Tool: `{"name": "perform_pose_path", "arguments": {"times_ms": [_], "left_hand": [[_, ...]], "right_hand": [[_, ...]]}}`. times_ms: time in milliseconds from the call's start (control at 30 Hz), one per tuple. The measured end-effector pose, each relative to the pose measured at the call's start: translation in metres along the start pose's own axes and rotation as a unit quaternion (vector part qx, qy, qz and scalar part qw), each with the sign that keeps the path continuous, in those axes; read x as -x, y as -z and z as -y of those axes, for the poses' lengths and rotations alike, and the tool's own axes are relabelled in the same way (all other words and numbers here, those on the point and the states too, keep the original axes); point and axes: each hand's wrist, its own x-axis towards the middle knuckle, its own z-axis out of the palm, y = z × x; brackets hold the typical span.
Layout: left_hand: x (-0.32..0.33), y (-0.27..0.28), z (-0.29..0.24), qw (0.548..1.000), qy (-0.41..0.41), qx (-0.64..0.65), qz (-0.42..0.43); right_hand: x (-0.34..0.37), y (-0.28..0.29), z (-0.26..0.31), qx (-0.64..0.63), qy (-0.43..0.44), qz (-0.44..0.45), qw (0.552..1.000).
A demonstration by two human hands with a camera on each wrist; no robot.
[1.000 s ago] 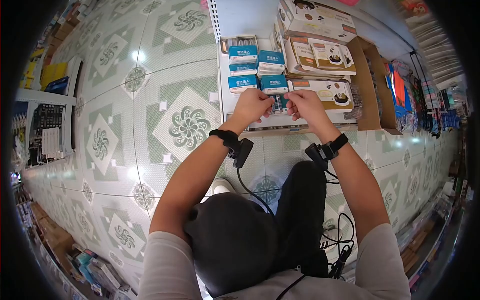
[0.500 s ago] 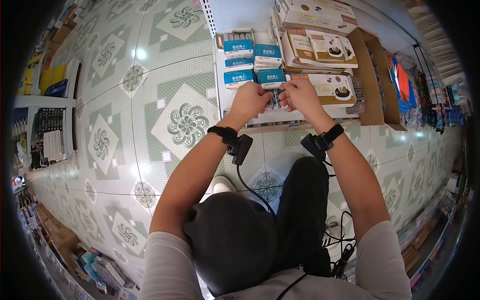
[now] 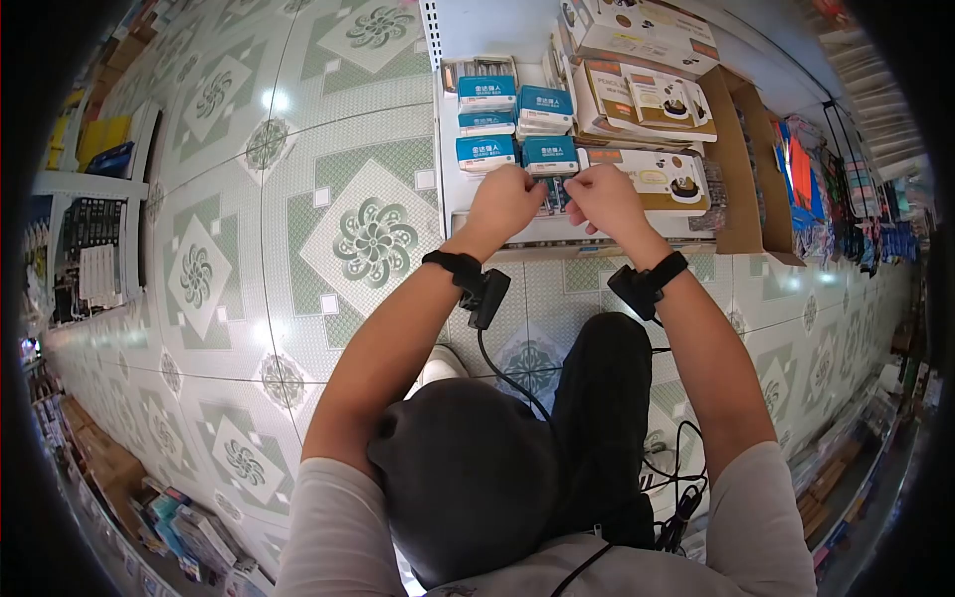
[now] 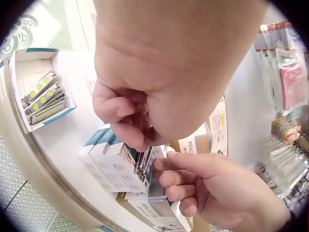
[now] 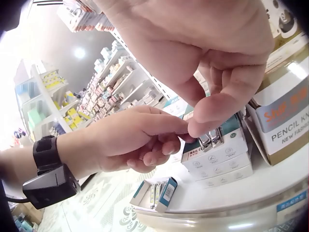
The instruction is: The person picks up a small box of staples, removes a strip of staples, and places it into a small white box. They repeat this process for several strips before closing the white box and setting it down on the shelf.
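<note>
In the head view, my left hand [image 3: 502,207] and right hand [image 3: 609,202] meet over an opened small box at the shelf's front edge. Shiny metal nail clippers [image 4: 145,162] stand in this white and teal box [image 5: 219,164]. The left hand [image 5: 140,140] has bent fingers and pinches at the clippers, its thumb tip partly hidden behind the other hand. From the opposite side, the right hand [image 4: 207,188] brings thumb and forefinger close together at the clippers' ends, remaining fingers curled. I cannot tell whether the right fingertips grip a clipper.
Blue and white boxes [image 3: 485,151] stand stacked behind the hands. Pencil-knife cartons [image 3: 647,184] and a brown cardboard box [image 3: 731,169] stand to the right. Another opened box [image 4: 67,104] of clippers with green dots lies on the white shelf [image 4: 72,145].
Both hands stay over the same clipper box with small finger shifts. The right hand came closer to the left, then moved slightly back. The head view has shifted slightly.
</note>
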Motion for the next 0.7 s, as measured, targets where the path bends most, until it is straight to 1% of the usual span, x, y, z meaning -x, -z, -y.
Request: {"name": "perform_pose_path", "arguments": {"times_ms": [33, 67, 133, 200, 267, 333, 367, 433, 567, 633, 700], "left_hand": [[-0.001, -0.001, -0.002, 1.000, 0.018, 0.011, 0.004], [-0.001, -0.002, -0.004, 1.000, 0.018, 0.012, 0.003], [-0.002, -0.006, -0.003, 1.000, -0.020, 0.010, -0.020], [-0.002, -0.008, -0.005, 1.000, -0.024, -0.003, -0.017], [0.001, -0.009, -0.008, 0.999, -0.027, -0.015, -0.013], [0.002, -0.012, -0.008, 0.999, -0.035, -0.008, -0.029], [0.002, -0.013, -0.008, 0.999, -0.034, -0.008, -0.029], [0.000, -0.017, -0.006, 0.995, -0.077, -0.028, -0.048], [-0.002, -0.022, -0.005, 0.996, -0.077, -0.028, -0.046], [-0.001, -0.023, -0.004, 0.992, -0.097, -0.030, -0.069], [0.000, -0.023, -0.004, 0.994, -0.088, -0.024, -0.067]], "right_hand": [[0.000, -0.001, 0.000, 0.000, 0.000, 0.001, 1.000], [-0.001, -0.002, -0.001, 0.013, -0.007, 0.005, 1.000], [-0.003, -0.003, -0.002, 0.026, -0.014, 0.010, 1.000], [-0.004, -0.002, -0.003, 0.023, -0.030, 0.022, 0.999], [-0.004, -0.001, -0.004, 0.016, -0.028, 0.022, 0.999], [-0.003, 0.001, -0.004, 0.009, -0.026, 0.021, 0.999], [-0.003, 0.002, -0.004, 0.026, -0.023, 0.026, 0.999], [-0.001, 0.003, -0.001, 0.044, -0.020, 0.032, 0.998], [0.004, 0.005, 0.002, 0.059, -0.007, 0.018, 0.998], [0.004, 0.006, 0.000, 0.054, -0.007, 0.014, 0.998], [0.001, 0.007, -0.003, 0.067, -0.027, 0.041, 0.997]]}}
